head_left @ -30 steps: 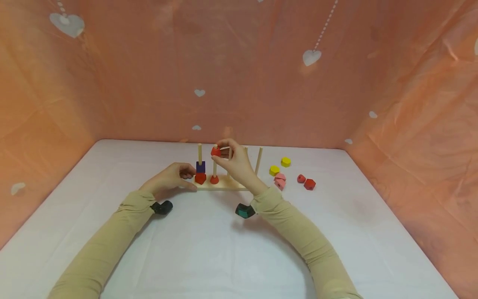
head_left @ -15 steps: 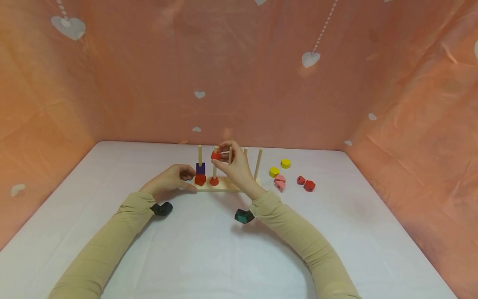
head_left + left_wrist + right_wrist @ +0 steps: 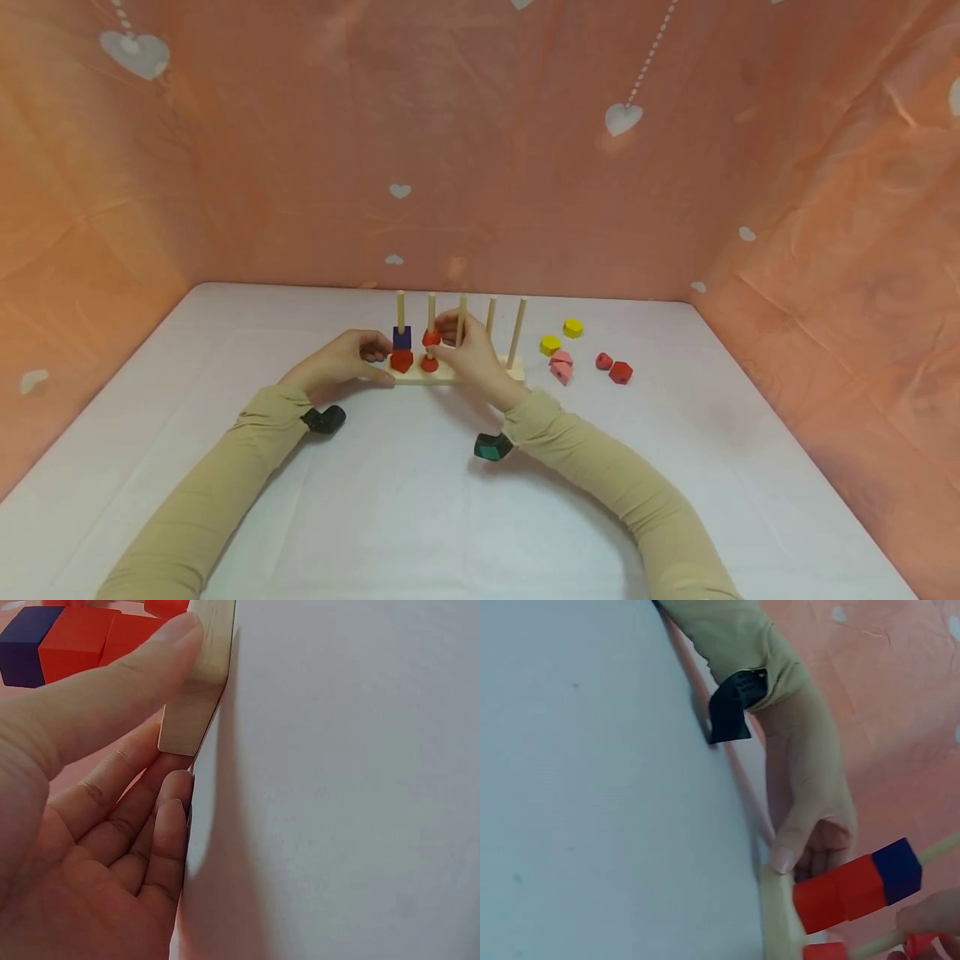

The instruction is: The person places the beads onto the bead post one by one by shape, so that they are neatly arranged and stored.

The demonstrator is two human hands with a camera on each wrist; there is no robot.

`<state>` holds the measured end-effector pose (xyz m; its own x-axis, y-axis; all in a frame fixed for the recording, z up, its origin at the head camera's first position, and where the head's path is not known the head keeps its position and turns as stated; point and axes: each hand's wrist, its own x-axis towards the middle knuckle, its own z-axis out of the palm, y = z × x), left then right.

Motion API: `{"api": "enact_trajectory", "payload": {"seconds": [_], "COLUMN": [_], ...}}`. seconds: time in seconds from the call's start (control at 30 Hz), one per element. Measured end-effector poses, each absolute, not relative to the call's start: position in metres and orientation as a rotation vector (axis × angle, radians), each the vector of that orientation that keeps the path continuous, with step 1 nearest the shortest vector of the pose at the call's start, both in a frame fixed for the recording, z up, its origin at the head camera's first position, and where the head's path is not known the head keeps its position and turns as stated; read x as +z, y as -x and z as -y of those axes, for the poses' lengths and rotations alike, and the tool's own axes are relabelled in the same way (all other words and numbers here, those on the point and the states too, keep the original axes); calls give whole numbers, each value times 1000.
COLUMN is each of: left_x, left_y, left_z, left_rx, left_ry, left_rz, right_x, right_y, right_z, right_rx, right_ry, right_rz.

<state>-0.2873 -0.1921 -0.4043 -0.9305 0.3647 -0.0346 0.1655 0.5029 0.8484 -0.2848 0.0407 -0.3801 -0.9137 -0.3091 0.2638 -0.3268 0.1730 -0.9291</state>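
My left hand holds the left end of a wooden peg stand; in the left wrist view its thumb lies along the base's edge, fingers around the end. On the leftmost peg, a dark blue block sits above red blocks. My right hand pinches a red bead threaded partway down the second peg. Below it, another red bead rests at that peg's foot, with a gap between them. The right fingertips are partly hidden in the head view.
Right of the stand, two yellow hexagonal beads, pink beads and two red beads lie on the white table. The three right pegs bear no visible beads. Dark wrist cameras hang below both sleeves.
My right hand has moved down along the second peg, bringing the red bead from near its top to below the middle. The left hand has stayed at the stand's end.
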Motion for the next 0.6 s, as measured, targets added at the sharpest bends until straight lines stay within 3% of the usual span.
{"api": "enact_trajectory", "payload": {"seconds": [0.6], "left_x": [-401], "left_y": [284], "left_z": [193], "left_rx": [1368], "left_ry": [-485], "left_rz": [-2551], "right_x": [-385], "right_y": [280], "right_z": [-49], "right_rx": [1907], "right_ry": [-746], "right_rz": [2458]}}
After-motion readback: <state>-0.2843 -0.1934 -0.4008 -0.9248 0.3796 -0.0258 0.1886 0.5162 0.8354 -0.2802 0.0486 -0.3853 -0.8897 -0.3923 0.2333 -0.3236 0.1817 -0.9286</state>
